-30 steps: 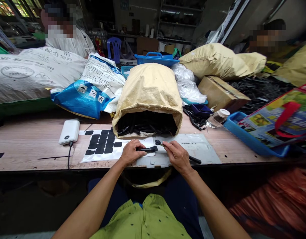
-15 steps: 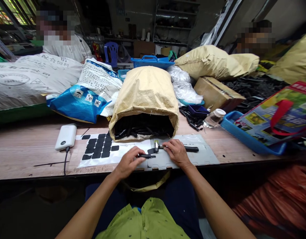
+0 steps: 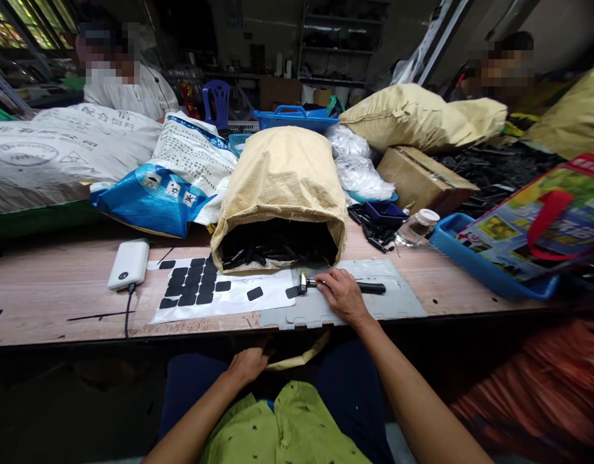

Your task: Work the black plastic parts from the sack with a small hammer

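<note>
Just in front of the open sack (image 3: pixel 281 187), right hand (image 3: pixel 342 295) rests fingers closed over the hammer (image 3: pixel 326 284); left hand (image 3: pixel 248 364) sits below the table edge (grip hidden). 1 loose pad (image 3: pixel 255 294) lies unworked.

Bare bench (image 3: pixel 49 303) left of power bank (image 3: pixel 129 264); open sack (image 3: pixel 280 200) blocks behind hammer (image 3: pixel 342 285).

A tan sack (image 3: pixel 281 180) holds black pieces, black squares (image 3: pixel 194 289) dot white backing paper (image 3: pixel 229 298), a white power bank (image 3: pixel 128 263) lies at nine o'clock, and blue trays (image 3: pixel 475 261) at three.
</note>
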The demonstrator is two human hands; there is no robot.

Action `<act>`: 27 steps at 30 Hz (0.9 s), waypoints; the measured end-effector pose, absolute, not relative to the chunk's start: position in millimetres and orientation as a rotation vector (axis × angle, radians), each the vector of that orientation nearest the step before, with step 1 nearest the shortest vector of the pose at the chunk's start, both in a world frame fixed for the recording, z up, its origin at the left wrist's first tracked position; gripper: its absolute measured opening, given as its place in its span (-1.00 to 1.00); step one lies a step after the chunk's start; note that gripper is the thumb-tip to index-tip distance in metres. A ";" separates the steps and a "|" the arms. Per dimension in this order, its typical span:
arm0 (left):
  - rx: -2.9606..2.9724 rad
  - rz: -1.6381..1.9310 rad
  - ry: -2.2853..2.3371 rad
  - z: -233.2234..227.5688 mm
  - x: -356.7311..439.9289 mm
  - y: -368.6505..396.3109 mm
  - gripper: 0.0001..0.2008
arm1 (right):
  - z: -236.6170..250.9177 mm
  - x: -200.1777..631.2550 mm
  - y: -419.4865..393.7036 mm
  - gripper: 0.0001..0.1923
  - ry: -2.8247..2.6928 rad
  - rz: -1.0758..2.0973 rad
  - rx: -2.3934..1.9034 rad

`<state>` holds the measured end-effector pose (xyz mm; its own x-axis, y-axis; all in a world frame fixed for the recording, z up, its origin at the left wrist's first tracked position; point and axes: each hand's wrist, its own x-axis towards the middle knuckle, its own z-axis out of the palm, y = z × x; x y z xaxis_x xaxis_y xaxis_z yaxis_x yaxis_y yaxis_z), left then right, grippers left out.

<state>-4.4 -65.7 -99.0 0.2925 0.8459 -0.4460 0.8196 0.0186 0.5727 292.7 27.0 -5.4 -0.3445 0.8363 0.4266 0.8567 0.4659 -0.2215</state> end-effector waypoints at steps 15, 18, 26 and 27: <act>2.038 0.761 1.987 72.7 -31.6 47.7 -0.74 | -5.3 291.3 27.0 -0.83 -2.229 -0.057 -1.412; 2.011 0.485 2.234 69.4 -28.9 79.5 -0.71 | -4.6 291.6 27.0 -0.83 -2.232 -0.055 -1.419; 1.852 0.133 2.426 80.7 -28.4 81.7 -0.72 | -5.1 291.7 26.3 -0.84 -2.233 -0.051 -1.427; 1.829 0.171 2.441 82.3 -29.9 74.1 -0.72 | -5.2 291.6 26.2 -0.84 -2.232 -0.050 -1.428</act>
<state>-29.9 74.1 82.3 -0.2808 0.9598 -0.0022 0.9501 0.2784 0.1407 291.6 26.2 -5.2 -0.3358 0.8448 0.4166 0.8627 0.4534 -0.2239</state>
